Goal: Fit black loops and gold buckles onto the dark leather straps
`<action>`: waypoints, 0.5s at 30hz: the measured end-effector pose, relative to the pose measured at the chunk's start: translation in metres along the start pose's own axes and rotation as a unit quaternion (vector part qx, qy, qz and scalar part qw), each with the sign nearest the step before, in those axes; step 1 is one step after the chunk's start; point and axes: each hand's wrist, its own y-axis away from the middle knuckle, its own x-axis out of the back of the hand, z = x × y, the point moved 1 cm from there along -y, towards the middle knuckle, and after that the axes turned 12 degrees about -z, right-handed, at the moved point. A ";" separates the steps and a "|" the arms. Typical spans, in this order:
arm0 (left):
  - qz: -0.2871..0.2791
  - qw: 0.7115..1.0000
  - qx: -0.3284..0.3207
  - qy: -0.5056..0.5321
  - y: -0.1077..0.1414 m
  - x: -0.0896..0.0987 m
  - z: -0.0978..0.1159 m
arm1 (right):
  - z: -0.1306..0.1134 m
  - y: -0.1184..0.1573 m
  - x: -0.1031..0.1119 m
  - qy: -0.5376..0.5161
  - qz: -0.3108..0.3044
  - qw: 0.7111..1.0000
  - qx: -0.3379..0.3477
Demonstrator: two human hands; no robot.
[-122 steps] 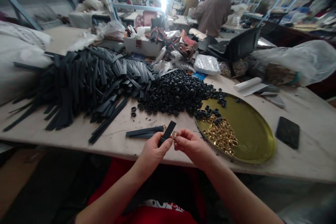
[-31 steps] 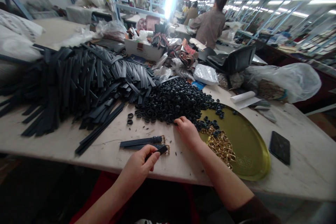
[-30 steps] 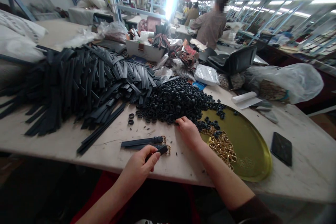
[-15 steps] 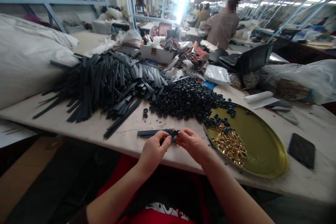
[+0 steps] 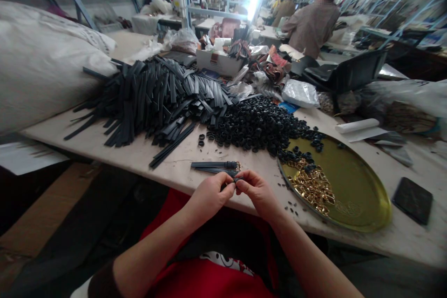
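Close to the table's front edge, my left hand (image 5: 213, 193) and my right hand (image 5: 259, 193) meet at the fingertips. Both pinch a small black piece (image 5: 237, 179); fingers cover most of it, so whether it is a loop or a strap end does not show. Just beyond the fingers lies a black strap (image 5: 213, 165) with a gold buckle (image 5: 238, 165) at its right end. More strap lies alongside it, partly behind my left hand. A heap of black loops (image 5: 251, 125) spreads beyond my hands. Gold buckles (image 5: 312, 188) are piled on a round gold tray (image 5: 363, 186) to the right.
A large heap of black straps (image 5: 160, 98) covers the table's left. Beside it bulges a white sack (image 5: 45, 65). A dark phone (image 5: 412, 200) lies right of the tray. A box (image 5: 218, 63), scraps and plastic bags crowd the back. A co-worker (image 5: 310, 28) is farther off.
My view has shifted, so the table's things sit farther right. My hands are now nearer the table's front edge, and the strap with its buckle shows uncovered beyond them.
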 end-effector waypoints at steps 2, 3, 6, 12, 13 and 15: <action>0.001 0.998 -0.012 0.060 0.002 -0.001 -0.001 | 0.000 0.000 -0.001 0.002 0.013 1.000 0.003; -0.001 0.996 -0.015 0.086 0.003 -0.002 -0.002 | 0.001 0.000 -0.002 0.004 0.020 1.000 0.005; 0.003 0.990 -0.012 0.139 0.004 -0.002 -0.006 | 0.000 0.001 -0.006 0.003 0.018 1.000 0.004; 0.017 0.988 0.015 0.153 0.002 0.001 -0.013 | 0.003 0.002 -0.009 -0.148 -0.019 0.988 -0.035; 0.022 0.989 0.024 0.143 0.002 0.001 -0.014 | 0.005 0.001 -0.009 -0.169 -0.025 0.984 -0.054; 0.035 0.992 0.048 0.113 0.002 0.002 -0.017 | 0.009 0.000 -0.008 -0.196 -0.050 0.975 -0.097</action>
